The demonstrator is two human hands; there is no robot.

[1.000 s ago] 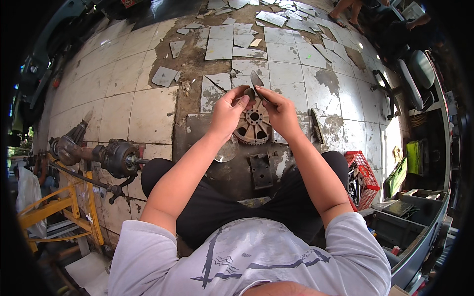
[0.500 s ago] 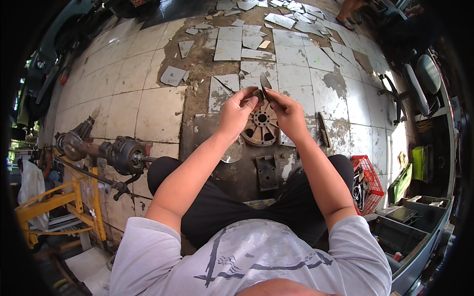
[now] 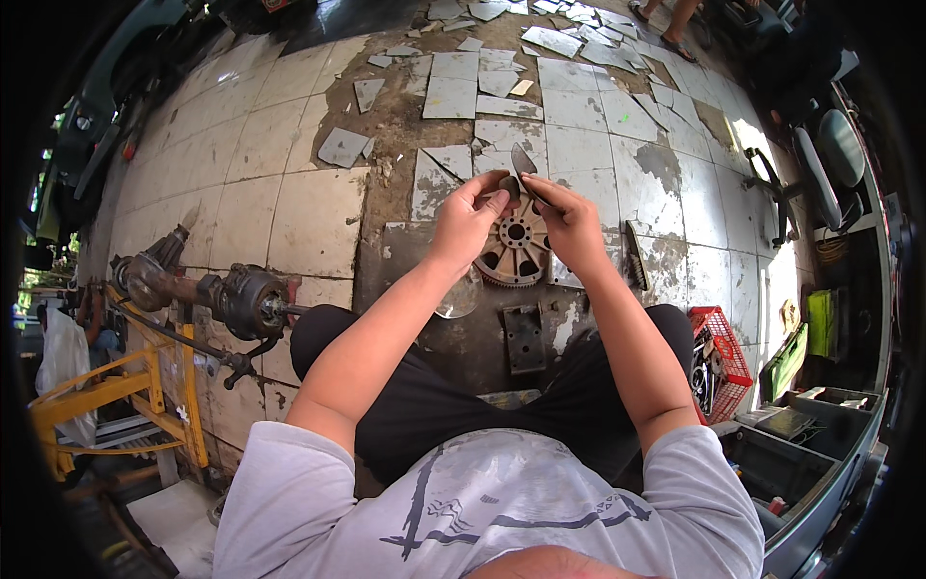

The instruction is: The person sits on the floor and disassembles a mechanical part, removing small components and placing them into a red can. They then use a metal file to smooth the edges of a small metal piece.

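Observation:
My left hand [image 3: 470,220] is raised in front of me, its thumb and fingers closed on a small dark rounded piece [image 3: 509,183]. Close beside it, my right hand [image 3: 576,227] grips a thin, dark, pointed flat piece [image 3: 523,159] whose tip sticks up past the fingers. The two pieces are nearly touching; whether they meet cannot be told. Below both hands a toothed flywheel [image 3: 517,232] lies on the floor, partly covered by them. Nearer to my lap is a dark metal plate with holes [image 3: 524,340]. A clear round dish-like thing [image 3: 458,297] shows beside my left forearm.
At the left, a rusty axle [image 3: 227,301] rests by a yellow metal stand [image 3: 96,400]. A brush [image 3: 637,256] and a red crate of tools [image 3: 738,367] lie on the right, near a grey tool chest [image 3: 820,463]. Broken tiles [image 3: 449,96] cover the far floor. Another person's feet [image 3: 675,43] stand far right.
My hands stay almost in place, with the pointed piece slightly turned. The whole view has shifted a little. At the far right, the other person's feet and legs have moved.

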